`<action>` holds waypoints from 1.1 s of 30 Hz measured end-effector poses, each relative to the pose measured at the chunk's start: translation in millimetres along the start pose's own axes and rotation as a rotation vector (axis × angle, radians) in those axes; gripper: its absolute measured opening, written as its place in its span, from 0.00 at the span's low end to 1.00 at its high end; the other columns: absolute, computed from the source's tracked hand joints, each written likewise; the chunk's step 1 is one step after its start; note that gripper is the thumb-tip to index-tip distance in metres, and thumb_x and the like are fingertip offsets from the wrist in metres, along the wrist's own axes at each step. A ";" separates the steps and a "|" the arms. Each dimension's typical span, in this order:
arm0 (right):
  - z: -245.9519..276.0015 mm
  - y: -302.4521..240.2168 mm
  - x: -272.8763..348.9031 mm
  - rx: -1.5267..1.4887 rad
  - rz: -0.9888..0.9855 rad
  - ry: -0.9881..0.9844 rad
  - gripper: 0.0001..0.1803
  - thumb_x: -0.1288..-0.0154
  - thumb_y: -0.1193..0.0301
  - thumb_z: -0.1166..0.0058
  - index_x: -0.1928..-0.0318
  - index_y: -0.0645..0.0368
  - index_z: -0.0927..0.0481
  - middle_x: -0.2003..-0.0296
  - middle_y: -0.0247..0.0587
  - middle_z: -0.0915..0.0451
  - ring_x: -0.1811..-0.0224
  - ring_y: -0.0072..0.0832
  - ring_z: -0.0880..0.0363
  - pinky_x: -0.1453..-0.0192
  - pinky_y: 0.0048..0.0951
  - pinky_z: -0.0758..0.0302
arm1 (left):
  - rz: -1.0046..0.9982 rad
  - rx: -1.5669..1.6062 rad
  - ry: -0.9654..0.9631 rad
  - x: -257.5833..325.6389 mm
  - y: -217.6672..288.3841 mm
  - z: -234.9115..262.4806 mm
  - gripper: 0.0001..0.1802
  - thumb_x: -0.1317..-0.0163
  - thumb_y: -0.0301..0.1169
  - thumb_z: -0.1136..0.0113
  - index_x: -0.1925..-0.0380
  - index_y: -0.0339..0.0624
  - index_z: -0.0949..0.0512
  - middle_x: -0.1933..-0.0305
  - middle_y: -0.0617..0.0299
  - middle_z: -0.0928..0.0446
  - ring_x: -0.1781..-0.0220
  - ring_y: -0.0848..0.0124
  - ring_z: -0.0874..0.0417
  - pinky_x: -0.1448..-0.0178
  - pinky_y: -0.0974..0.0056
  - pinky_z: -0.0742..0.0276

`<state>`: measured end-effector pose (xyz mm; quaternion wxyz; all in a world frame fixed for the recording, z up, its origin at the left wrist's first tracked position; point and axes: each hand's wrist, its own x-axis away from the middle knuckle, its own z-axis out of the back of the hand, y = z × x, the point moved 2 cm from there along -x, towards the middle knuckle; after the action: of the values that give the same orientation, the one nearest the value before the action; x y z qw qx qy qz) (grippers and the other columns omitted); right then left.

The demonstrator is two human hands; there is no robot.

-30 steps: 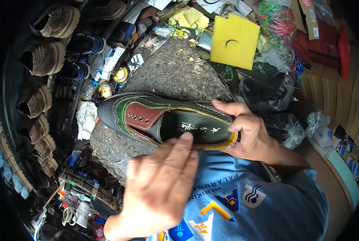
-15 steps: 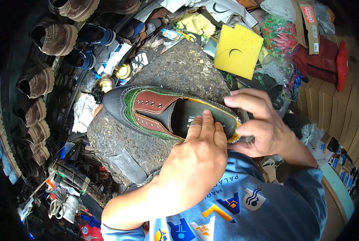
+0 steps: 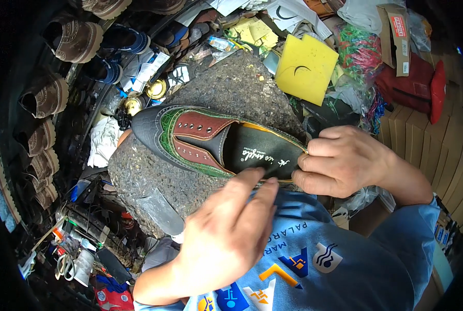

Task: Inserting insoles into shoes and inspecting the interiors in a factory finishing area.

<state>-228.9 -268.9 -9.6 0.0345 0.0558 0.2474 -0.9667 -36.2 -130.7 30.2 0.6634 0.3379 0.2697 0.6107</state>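
A brogue shoe [image 3: 211, 142] in black, green and reddish-brown leather lies on its sole atop a rough grey stone block [image 3: 226, 90], toe pointing to the person's left and heel toward the right. Its dark insole shows through the open top. The right hand [image 3: 340, 161] has its grip closed on the heel end, fingers curled over the back rim and thumb pressed against the near side. The left hand [image 3: 229, 233] is flat with fingers held out straight and together (holding nothing); its fingertips [image 3: 260, 181] touch the near edge of the shoe's opening, just beside the right thumb.

A flat metal blade [image 3: 161, 210] leans against the stone's near face, below the shoe. Behind the stone lies a yellow foam sheet [image 3: 306, 67], with a tangle of coloured threads [image 3: 358, 49] and a red bag [image 3: 418, 83] further right. Two round brass tins [image 3: 146, 96] sit just left of the toe. Along the far left runs a row of brown shoes [image 3: 45, 98], soles outward, with a pair of blue shoes [image 3: 115, 52] near them. The person's blue shirt [image 3: 319, 259] fills the lower foreground.
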 end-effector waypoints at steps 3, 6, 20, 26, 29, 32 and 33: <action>-5.4 -6.2 -8.1 0.029 0.073 0.101 0.06 0.42 0.65 0.39 0.69 0.51 0.22 0.77 0.26 0.33 0.74 0.23 0.30 0.76 0.27 0.35 | 0.076 0.103 -0.107 5.9 0.3 -19.8 0.28 0.44 0.26 0.25 0.43 0.32 0.20 0.42 0.43 0.21 0.53 0.51 0.11 0.54 0.57 0.11; -14.1 -26.3 -25.4 -0.051 0.064 0.184 0.11 0.44 0.66 0.40 0.63 0.58 0.19 0.74 0.27 0.30 0.73 0.22 0.29 0.76 0.26 0.34 | 0.073 0.098 0.018 20.8 -6.6 -18.3 0.33 0.45 0.28 0.23 0.40 0.31 0.24 0.45 0.43 0.21 0.52 0.49 0.12 0.53 0.57 0.11; -109.5 26.6 -61.2 -1.651 -0.845 0.898 0.48 0.27 0.33 0.52 0.27 0.62 0.34 0.33 0.48 0.25 0.33 0.36 0.24 0.29 0.44 0.25 | -0.096 -0.234 0.054 65.0 -49.0 -12.7 0.19 0.47 0.27 0.33 0.53 0.49 0.16 0.51 0.57 0.25 0.55 0.59 0.19 0.69 0.62 0.18; -109.8 31.4 -102.2 -1.985 -0.399 0.711 0.70 0.53 0.20 0.43 0.22 0.60 0.41 0.29 0.47 0.28 0.27 0.36 0.28 0.22 0.47 0.30 | -0.130 -0.230 0.252 87.0 -53.4 -6.1 0.25 0.50 0.24 0.23 0.49 0.48 0.14 0.40 0.50 0.28 0.54 0.61 0.18 0.59 0.62 0.17; -114.6 32.7 -105.8 -2.000 -0.391 0.717 0.69 0.56 0.22 0.39 0.23 0.59 0.37 0.29 0.46 0.27 0.29 0.36 0.26 0.23 0.45 0.28 | -0.017 -0.081 0.517 129.4 -58.5 7.1 0.28 0.47 0.16 0.23 0.45 0.39 0.19 0.39 0.48 0.31 0.57 0.68 0.18 0.54 0.66 0.18; -117.1 33.7 -108.1 -1.962 -0.395 0.686 0.66 0.52 0.27 0.33 0.23 0.59 0.37 0.30 0.45 0.26 0.29 0.37 0.26 0.23 0.46 0.29 | 0.177 0.045 0.664 154.3 -62.2 15.1 0.20 0.42 0.12 0.30 0.48 0.33 0.17 0.50 0.55 0.26 0.59 0.72 0.21 0.55 0.71 0.22; -120.7 34.3 -107.1 -1.971 -0.395 0.695 0.66 0.52 0.27 0.33 0.23 0.59 0.37 0.30 0.45 0.26 0.29 0.37 0.26 0.23 0.46 0.29 | 0.230 0.045 0.676 155.8 -63.3 16.2 0.17 0.40 0.11 0.32 0.50 0.32 0.17 0.54 0.57 0.24 0.59 0.73 0.22 0.55 0.71 0.23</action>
<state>-108.6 -236.5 -117.6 -0.1654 0.2349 0.9222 -0.2588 32.9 20.4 -0.3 0.4559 0.1595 0.4474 0.7527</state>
